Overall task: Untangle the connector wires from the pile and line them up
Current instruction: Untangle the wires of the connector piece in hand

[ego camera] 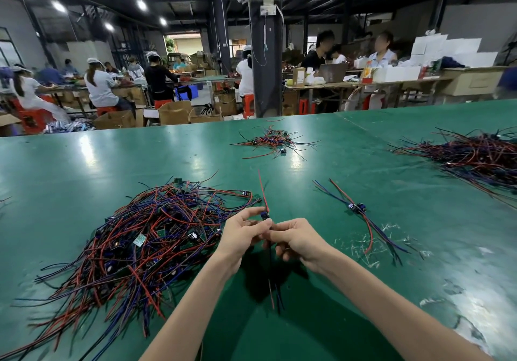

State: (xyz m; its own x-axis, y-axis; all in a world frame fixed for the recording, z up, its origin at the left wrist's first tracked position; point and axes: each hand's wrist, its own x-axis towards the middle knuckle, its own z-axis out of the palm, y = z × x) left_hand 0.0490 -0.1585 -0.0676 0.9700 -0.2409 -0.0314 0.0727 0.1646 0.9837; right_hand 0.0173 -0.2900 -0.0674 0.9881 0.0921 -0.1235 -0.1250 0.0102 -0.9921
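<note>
The tangled pile (145,237) of thin red, blue and black strands ran out of frame on the glossy green counter (84,164). Right of the pile, left hand (240,237) and right hand (299,240) pinched one wire (264,215), hiding its middle; farther right lay straightened wires (356,209).

The green table (112,159) bears a near pile (145,237), a far pile (272,141), a right pile (475,156) and aligned wires (356,209).

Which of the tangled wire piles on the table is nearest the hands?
The large pile just beside the left hand. The small pile sits far back at centre, and the right-edge pile lies well off to the right.
</note>
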